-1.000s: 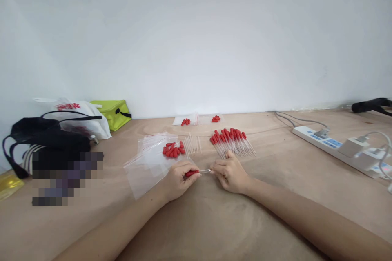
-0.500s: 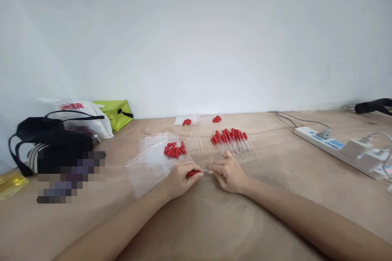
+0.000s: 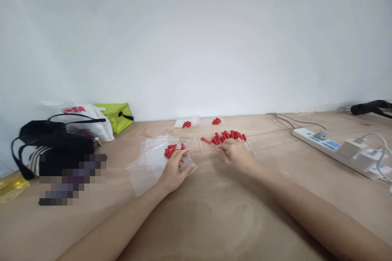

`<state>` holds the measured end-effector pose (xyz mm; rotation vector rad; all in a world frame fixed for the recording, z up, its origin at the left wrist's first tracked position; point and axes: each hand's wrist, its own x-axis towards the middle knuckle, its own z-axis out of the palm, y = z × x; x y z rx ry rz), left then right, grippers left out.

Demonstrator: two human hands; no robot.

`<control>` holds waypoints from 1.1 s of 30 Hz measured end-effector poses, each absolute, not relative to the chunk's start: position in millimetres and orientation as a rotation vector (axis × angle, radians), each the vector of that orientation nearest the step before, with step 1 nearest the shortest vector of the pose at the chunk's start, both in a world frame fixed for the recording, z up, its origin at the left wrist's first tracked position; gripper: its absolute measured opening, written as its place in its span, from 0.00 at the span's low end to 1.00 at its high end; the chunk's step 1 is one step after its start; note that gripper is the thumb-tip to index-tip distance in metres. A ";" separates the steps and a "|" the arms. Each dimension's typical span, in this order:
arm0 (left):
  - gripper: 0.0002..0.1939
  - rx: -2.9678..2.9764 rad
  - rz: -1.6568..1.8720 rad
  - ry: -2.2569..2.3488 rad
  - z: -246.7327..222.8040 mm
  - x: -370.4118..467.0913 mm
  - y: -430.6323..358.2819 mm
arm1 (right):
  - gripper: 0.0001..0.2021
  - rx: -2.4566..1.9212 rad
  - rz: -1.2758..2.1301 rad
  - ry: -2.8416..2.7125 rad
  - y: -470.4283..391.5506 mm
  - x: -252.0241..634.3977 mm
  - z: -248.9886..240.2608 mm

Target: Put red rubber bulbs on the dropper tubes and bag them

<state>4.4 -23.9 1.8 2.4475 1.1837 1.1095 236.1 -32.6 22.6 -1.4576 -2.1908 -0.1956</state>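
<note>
My left hand is open, thumb and fingers apart, by a small pile of loose red rubber bulbs on clear zip bags. Its fingertips hide part of the pile; whether they touch a bulb I cannot make out. Thin clear tubes lie side by side just beyond the fingers. A dropper, a thin tube with a red bulb on its end, is in the closed fingers of my right hand, blurred by motion. That hand partly covers a row of droppers with red bulbs.
Clear zip bags overlap on the wooden table. Two more bags with red bulbs lie near the wall. At left stand a black bag, a white plastic bag and a green bag. A power strip with chargers sits right.
My hands have parted. The left let go of the red bulb end and moved up-left to the loose bulbs; the right carried the dropper up to the row of droppers.
</note>
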 end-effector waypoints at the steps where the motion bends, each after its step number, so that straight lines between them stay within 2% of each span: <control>1: 0.18 2.451 1.069 1.194 0.6 4.1 -23.5 | 0.12 -1.565 -0.123 -2.057 -24.2 241.3 24.4; 5: 0.08 2.528 0.833 1.092 1.1 5.5 -25.8 | 0.14 -1.872 0.009 -1.688 3.5 249.3 25.3; 9: 0.05 2.547 0.777 1.082 4.5 7.2 -28.3 | 0.12 -1.980 -0.024 -1.694 10.8 238.1 16.1; 15: 0.05 2.550 0.740 1.115 4.4 6.6 -26.5 | 0.12 -2.057 -0.130 -1.726 9.1 232.8 6.2; 20: 0.05 2.557 0.725 1.117 4.0 7.1 -27.6 | 0.14 -1.954 -0.200 -1.815 9.7 225.8 10.0; 23: 0.06 2.571 0.800 1.131 4.3 6.6 -27.3 | 0.12 -1.873 -0.118 -1.896 11.7 207.6 12.6; 28: 0.09 2.633 1.143 1.404 3.6 -9.2 -10.6 | 0.11 -1.866 0.083 -1.946 19.6 170.8 10.4; 33: 0.15 2.597 0.999 1.724 4.4 -30.7 21.3 | 0.10 -1.933 0.169 -1.934 31.4 152.5 5.7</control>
